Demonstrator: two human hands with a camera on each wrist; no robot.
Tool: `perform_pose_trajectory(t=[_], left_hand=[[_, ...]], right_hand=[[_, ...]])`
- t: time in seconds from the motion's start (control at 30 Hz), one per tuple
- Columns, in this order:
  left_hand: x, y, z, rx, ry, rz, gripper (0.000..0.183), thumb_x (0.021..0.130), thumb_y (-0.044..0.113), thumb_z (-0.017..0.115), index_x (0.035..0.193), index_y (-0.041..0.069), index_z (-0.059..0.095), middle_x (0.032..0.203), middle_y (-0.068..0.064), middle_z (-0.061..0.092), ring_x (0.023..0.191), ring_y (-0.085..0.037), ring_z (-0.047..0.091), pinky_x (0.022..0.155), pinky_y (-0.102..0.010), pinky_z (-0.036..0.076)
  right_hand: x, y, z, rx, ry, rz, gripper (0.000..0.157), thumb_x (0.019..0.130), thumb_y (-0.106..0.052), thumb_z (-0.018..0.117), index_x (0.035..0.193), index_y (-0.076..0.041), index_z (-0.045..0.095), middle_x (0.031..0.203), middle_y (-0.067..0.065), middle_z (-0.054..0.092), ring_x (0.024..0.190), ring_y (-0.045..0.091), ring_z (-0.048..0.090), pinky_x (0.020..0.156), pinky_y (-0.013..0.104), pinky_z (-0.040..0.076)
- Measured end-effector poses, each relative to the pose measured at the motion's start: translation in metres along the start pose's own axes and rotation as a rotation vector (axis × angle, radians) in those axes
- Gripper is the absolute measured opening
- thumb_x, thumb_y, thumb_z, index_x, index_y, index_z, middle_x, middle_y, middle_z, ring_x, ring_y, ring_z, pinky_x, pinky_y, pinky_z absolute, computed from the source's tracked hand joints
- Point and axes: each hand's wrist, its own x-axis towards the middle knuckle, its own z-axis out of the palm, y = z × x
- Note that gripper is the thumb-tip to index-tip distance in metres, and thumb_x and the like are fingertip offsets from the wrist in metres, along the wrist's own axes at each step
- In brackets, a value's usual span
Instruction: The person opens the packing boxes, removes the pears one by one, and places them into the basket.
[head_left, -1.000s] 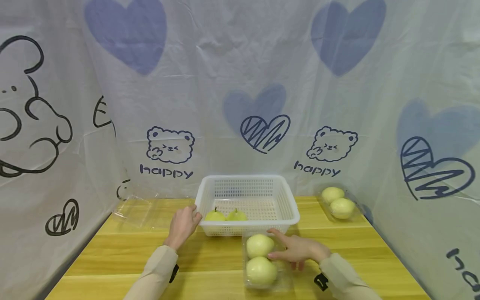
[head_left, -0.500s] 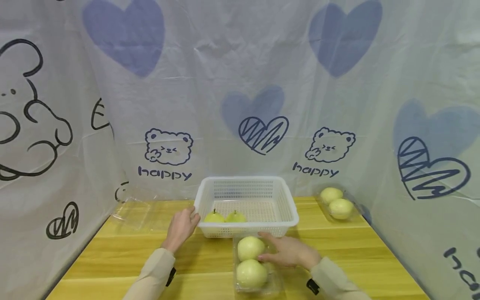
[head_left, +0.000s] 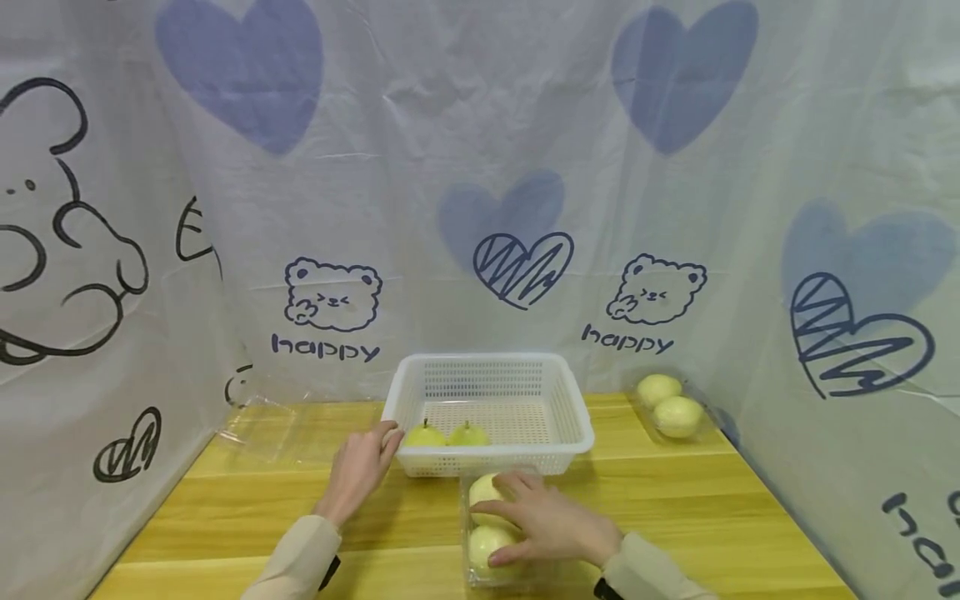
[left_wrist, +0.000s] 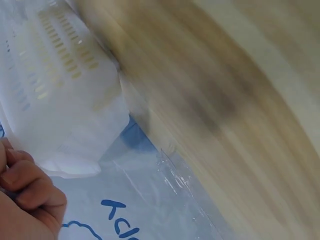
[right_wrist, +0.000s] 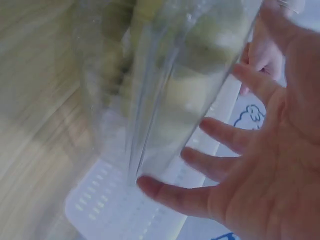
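In the head view my left hand (head_left: 358, 468) holds the left front rim of a white perforated plastic basket (head_left: 491, 451). Its curled fingers (left_wrist: 26, 182) show at the rim in the left wrist view. Two yellow-green pears (head_left: 468, 434) with stems lie in the basket's front left. My right hand (head_left: 553, 521) is spread over a clear plastic box (head_left: 474, 575) in front of the basket. Inside the box are two pale yellow-green fruits (head_left: 486, 543), partly covered by the hand. In the right wrist view the fingertips (right_wrist: 192, 156) reach the box's edge.
A second clear box with two pale yellow-green fruits (head_left: 677, 416) stands at the back right. At the back left lies a transparent plastic container (head_left: 262, 427). Printed white curtains (head_left: 420, 317) enclose the wooden table (head_left: 390, 533) at the back and sides.
The box in front has shifted left along the table with my right hand. That hand then moved from the box's right side to over its fruits. My left hand stays on the basket rim.
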Motion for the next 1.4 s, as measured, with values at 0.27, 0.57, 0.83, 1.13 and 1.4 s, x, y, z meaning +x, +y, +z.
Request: perform_pose_trajectory(t=[0.27,0.57,0.83,1.13,1.4], left_hand=[[-0.014,0.011,-0.003,-0.047,-0.130,0.249,0.012,0.094,0.017,0.066,0.105,0.014,0.063,0.052,0.015,0.038,0.043,0.003,0.029,0.040,-0.017,0.026],[-0.023,0.028,-0.002,-0.366,-0.593,0.278,0.006,0.087,0.012,0.073,0.084,0.016,0.069,0.063,0.006,0.058,0.052,0.002,0.046,0.048,-0.019,0.043],[-0.037,0.033,0.006,-0.598,-0.795,0.175,0.010,0.084,0.019,0.077,0.087,0.012,0.071,0.068,-0.002,0.064,0.055,-0.002,0.054,0.049,-0.020,0.048],[-0.047,0.031,0.016,-0.767,-0.815,0.062,0.016,0.080,0.013,0.079,0.091,0.004,0.072,0.073,0.000,0.065,0.061,-0.006,0.057,0.054,-0.022,0.051],[-0.055,0.028,0.017,-0.850,-0.826,0.016,0.025,0.078,0.010,0.079,0.095,-0.003,0.065,0.081,-0.002,0.063,0.070,-0.008,0.060,0.058,-0.020,0.051]], right_hand=[[0.006,-0.014,-0.002,-0.023,-0.097,0.020,0.084,0.069,-0.074,0.069,0.144,-0.049,0.042,0.159,0.012,0.027,0.140,0.043,0.029,0.102,0.068,0.035],[0.012,-0.018,0.004,-0.023,-0.091,0.072,0.084,0.067,-0.079,0.067,0.142,-0.047,0.042,0.159,0.010,0.028,0.140,0.041,0.030,0.096,0.068,0.040],[0.015,-0.018,0.012,-0.034,-0.037,0.072,0.087,0.066,-0.080,0.066,0.142,-0.046,0.041,0.156,0.012,0.033,0.137,0.044,0.034,0.101,0.070,0.034],[0.015,-0.018,0.014,-0.002,-0.006,0.075,0.086,0.067,-0.079,0.068,0.141,-0.041,0.044,0.153,0.012,0.035,0.134,0.044,0.036,0.096,0.069,0.039],[0.016,-0.019,0.018,-0.021,0.015,0.070,0.086,0.067,-0.079,0.067,0.141,-0.043,0.043,0.152,0.012,0.037,0.133,0.043,0.038,0.098,0.070,0.037]])
